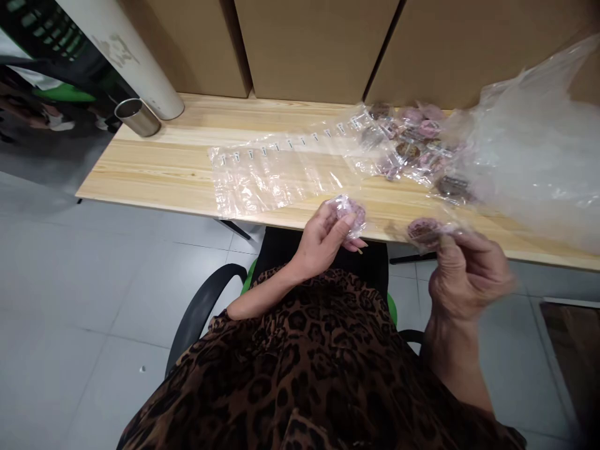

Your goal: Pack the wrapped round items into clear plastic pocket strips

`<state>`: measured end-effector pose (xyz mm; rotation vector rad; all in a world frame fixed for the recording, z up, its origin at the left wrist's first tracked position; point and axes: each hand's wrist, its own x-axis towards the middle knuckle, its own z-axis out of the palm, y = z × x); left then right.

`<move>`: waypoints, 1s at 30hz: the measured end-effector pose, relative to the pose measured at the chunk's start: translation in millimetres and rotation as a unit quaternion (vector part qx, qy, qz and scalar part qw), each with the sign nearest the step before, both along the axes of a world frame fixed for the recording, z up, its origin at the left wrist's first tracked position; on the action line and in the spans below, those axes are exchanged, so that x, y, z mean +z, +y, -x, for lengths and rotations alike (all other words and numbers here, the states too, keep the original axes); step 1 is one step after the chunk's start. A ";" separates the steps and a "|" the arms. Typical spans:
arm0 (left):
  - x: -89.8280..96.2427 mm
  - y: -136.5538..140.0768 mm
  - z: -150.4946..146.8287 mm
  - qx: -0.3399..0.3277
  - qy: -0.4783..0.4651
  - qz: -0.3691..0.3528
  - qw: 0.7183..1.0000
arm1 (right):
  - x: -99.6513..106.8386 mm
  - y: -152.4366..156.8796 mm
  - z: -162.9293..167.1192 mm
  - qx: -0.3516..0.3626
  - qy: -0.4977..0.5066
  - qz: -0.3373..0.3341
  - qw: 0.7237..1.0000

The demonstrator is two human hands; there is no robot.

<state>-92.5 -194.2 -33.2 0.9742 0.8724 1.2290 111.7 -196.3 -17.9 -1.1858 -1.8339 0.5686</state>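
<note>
My left hand [325, 236] is closed around a small clear packet with a pink item [352, 215] inside, held just over the table's front edge. Off to the right, my right hand [469, 265] pinches the corner of another clear packet with a pink and brown round item [424, 231]. What the round items are I cannot make out. Behind my hands, a row of overlapping clear plastic bags [281, 172] lies fanned out on the table. To its right is a pile of similar filled packets [412, 147], pink and brown.
A large translucent plastic bag [539, 150] covers the table's right end. Cardboard boxes [319, 50] line the back. A metal cup [138, 117] stands at the far left beside a white pipe [126, 56]. A person's feet [60, 120] show beyond, at upper left.
</note>
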 end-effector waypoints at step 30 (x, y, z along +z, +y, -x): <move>16.9 -7.3 -5.8 -0.134 0.032 -0.032 0.990 | -16.4 -6.0 3.9 0.068 0.201 0.138 0.967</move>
